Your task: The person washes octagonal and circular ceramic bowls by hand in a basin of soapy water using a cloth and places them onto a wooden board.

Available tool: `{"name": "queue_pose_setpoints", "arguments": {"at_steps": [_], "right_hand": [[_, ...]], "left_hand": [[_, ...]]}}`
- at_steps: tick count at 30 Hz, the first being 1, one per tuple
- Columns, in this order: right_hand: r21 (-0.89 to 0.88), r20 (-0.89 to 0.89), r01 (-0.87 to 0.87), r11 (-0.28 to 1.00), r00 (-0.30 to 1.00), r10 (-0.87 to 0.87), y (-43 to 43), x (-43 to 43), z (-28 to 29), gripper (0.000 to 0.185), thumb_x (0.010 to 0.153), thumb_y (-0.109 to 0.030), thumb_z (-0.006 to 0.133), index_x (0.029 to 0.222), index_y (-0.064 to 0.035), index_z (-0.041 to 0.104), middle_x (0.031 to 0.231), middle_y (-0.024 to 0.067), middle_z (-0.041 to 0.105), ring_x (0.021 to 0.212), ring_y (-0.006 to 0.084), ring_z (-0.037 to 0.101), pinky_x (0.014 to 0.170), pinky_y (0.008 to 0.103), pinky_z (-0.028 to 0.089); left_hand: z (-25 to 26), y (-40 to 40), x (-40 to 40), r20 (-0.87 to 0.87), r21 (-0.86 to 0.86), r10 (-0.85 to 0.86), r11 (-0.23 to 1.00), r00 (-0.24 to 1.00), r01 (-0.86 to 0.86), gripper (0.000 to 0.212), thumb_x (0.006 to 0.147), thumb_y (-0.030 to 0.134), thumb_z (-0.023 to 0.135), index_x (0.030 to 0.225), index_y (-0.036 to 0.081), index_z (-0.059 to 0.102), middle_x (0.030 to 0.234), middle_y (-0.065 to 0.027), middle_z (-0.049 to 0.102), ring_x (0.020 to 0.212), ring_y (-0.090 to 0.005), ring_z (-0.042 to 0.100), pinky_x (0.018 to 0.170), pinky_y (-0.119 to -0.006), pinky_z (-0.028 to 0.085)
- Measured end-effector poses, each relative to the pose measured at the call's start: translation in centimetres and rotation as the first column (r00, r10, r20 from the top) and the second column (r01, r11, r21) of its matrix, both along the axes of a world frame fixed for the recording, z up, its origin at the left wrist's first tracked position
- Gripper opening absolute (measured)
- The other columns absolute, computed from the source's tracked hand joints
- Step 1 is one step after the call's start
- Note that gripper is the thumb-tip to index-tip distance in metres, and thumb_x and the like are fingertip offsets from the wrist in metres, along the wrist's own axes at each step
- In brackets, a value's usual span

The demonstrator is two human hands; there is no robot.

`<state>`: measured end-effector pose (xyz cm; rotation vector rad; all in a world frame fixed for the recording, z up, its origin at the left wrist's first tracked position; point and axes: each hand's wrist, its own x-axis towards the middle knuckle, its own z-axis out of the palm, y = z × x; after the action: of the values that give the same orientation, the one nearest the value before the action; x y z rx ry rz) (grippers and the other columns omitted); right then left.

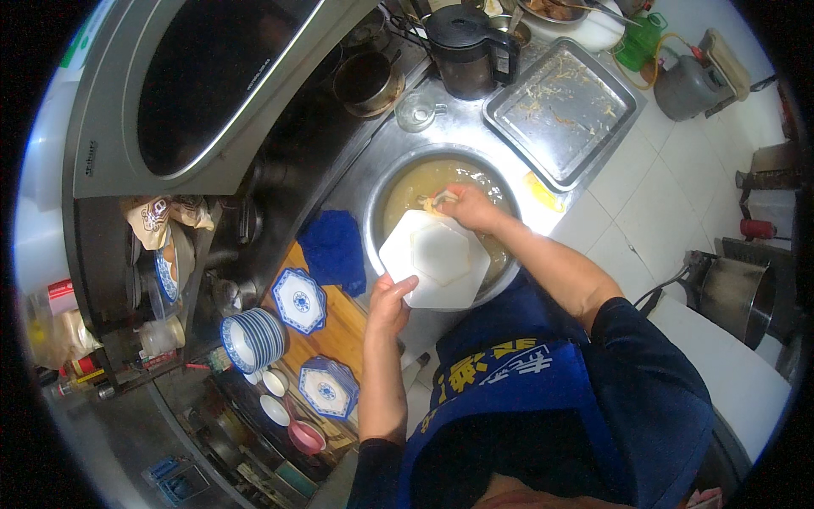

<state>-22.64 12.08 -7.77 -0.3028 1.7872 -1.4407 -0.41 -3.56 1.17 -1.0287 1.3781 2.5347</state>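
Observation:
A white hexagonal plate [439,259], its plain underside showing, is tilted over a large round metal basin [371,238] of cloudy water [413,178]. My left hand [389,304] grips its lower left edge, thumb on top. At the plate's upper edge, my right hand [467,207] holds a pale yellowish cloth or sponge [435,202], partly hidden by the fingers. Left of the basin, blue-and-white hexagonal plates [300,301] lie on a wooden board [331,318], with a second stack [327,388] nearer to me. A blue cloth [334,251] lies between board and basin.
Stacked blue-and-white bowls [253,340] stand at the left, near a pink ladle [306,436]. Beyond the basin are a glass mug [416,112], a dark-lidded pitcher [461,54] and a metal tray [559,114] with food scraps. A range hood [108,127] overhangs the upper left.

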Motion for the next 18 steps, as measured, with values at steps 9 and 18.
{"name": "queue_pose_setpoints", "arguments": {"at_steps": [9, 18], "right_hand": [[0.344, -0.771, 0.263, 0.901, 0.627, 0.111, 0.7, 2.5, -2.4, 0.032, 0.092, -0.008, 0.066, 0.123, -0.0047, 0.074, 0.129, 0.0253, 0.070, 0.121, 0.0406, 0.067, 0.104, 0.0452, 0.051], [-0.003, 0.014, 0.100, 0.995, 0.995, -0.100, 0.0, 4.0, 2.4, 0.026, 0.093, -0.013, 0.070, 0.118, -0.0057, 0.074, 0.112, 0.0209, 0.075, 0.105, 0.0388, 0.071, 0.093, 0.0446, 0.054]], "left_hand": [[0.8, 0.5, 0.5, 0.018, -0.053, 0.042, 0.998, 0.999, -0.041, 0.041, 0.091, 0.001, 0.072, 0.131, -0.003, 0.064, 0.122, -0.0124, 0.074, 0.105, -0.0228, 0.073, 0.091, -0.035, 0.059], [-0.4, 2.0, -0.7, 0.039, -0.150, -0.002, 0.989, 0.999, 0.008, 0.035, 0.091, -0.001, 0.072, 0.125, -0.003, 0.068, 0.113, -0.0104, 0.076, 0.096, -0.0179, 0.074, 0.081, -0.028, 0.058]]}}
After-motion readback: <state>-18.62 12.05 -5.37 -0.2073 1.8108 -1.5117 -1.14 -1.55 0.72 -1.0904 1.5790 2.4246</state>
